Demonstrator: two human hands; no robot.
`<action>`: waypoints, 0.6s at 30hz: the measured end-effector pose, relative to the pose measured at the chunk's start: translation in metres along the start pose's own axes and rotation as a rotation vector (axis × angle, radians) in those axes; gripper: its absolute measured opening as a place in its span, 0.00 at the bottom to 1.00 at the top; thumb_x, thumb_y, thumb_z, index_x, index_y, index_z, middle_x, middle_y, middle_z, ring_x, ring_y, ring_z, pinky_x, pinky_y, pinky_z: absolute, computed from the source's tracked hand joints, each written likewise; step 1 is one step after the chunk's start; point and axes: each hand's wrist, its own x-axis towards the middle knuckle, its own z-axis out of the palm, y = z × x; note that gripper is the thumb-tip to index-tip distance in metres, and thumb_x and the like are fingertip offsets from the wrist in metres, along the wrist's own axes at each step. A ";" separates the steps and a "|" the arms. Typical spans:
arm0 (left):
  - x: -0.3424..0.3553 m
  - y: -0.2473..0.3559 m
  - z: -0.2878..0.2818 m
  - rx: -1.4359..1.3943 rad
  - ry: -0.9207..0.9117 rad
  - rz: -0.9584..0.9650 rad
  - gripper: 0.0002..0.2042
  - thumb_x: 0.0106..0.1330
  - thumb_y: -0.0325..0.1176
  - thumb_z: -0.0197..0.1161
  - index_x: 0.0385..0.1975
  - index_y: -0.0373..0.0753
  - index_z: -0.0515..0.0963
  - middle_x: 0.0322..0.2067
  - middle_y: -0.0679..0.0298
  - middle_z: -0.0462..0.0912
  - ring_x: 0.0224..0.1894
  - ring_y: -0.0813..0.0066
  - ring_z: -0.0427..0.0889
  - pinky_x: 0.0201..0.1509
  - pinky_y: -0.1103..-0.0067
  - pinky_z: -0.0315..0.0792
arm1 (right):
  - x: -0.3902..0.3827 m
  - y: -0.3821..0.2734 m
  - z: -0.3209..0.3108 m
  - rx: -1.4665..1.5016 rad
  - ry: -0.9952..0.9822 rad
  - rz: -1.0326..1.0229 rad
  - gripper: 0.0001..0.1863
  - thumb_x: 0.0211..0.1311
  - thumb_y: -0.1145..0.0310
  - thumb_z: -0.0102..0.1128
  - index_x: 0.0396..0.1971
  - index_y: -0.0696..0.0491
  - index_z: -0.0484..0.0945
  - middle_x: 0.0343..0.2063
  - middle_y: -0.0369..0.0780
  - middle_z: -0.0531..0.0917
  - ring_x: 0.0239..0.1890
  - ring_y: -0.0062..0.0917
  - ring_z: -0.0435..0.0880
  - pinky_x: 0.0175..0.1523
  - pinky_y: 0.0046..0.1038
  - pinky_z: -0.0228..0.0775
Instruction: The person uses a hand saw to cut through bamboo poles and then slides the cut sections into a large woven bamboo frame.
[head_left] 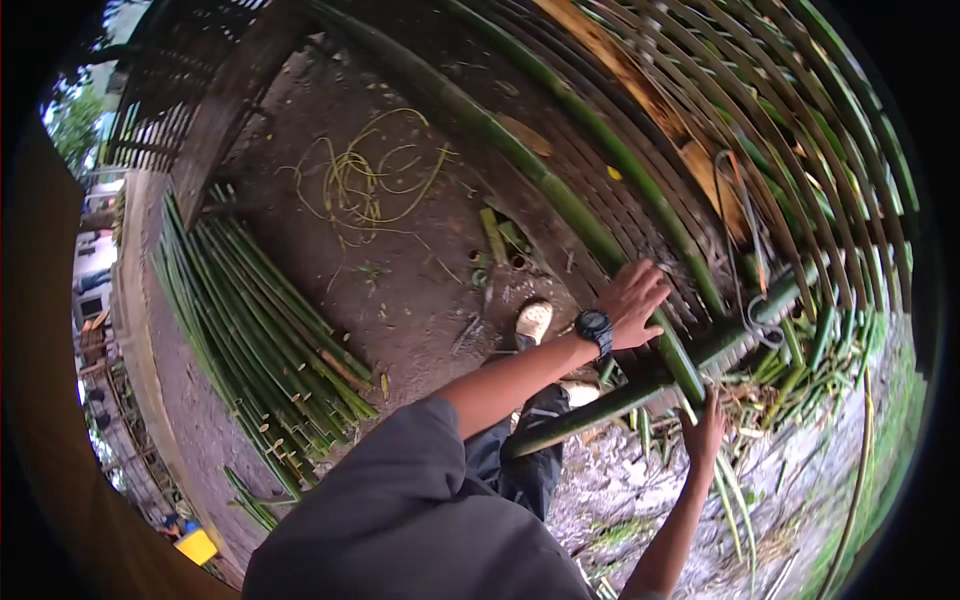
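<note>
A long green bamboo pole [545,185] slants from the far side down to a cut end close to me. My left hand [636,305], with a dark watch on its wrist, lies over this pole with its fingers stretched out. Beside the cut end, my right hand [704,428] is closed around the tip, its fingers partly hidden. Beneath, a thicker bamboo crosspiece [590,418] runs crosswise under the pole. Another green pole [640,180] lies parallel to the right.
A bundle of cut bamboo poles [255,320] lies at the left. Yellow cord [365,185] is tangled on the dirt floor. A slatted bamboo frame [780,130] rises at the right, with a thin metal-framed tool [738,220] against it. Bamboo offcuts [790,385] are heaped near my right hand.
</note>
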 end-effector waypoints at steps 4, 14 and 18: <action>-0.057 -0.077 -0.039 -0.353 0.860 -0.970 0.33 0.57 0.42 0.78 0.59 0.36 0.70 0.53 0.49 0.76 0.62 0.55 0.72 0.67 0.60 0.68 | -0.024 -0.022 0.033 -0.225 -0.062 0.010 0.18 0.57 0.71 0.65 0.47 0.58 0.74 0.45 0.52 0.80 0.45 0.50 0.82 0.52 0.52 0.73; -0.149 -0.045 -0.067 -1.690 0.496 -1.477 0.15 0.57 0.28 0.73 0.43 0.32 0.81 0.41 0.51 0.84 0.51 0.62 0.82 0.62 0.64 0.73 | -0.158 0.060 0.053 -0.181 0.019 -0.039 0.16 0.50 0.79 0.64 0.42 0.62 0.76 0.37 0.52 0.84 0.42 0.51 0.85 0.47 0.50 0.78; -0.202 0.051 -0.097 -2.112 0.404 -1.556 0.20 0.60 0.26 0.76 0.50 0.34 0.77 0.46 0.57 0.83 0.53 0.66 0.81 0.67 0.68 0.71 | -0.193 0.189 -0.001 -0.010 -0.247 0.212 0.22 0.67 0.69 0.57 0.60 0.60 0.76 0.48 0.54 0.83 0.48 0.38 0.82 0.54 0.39 0.75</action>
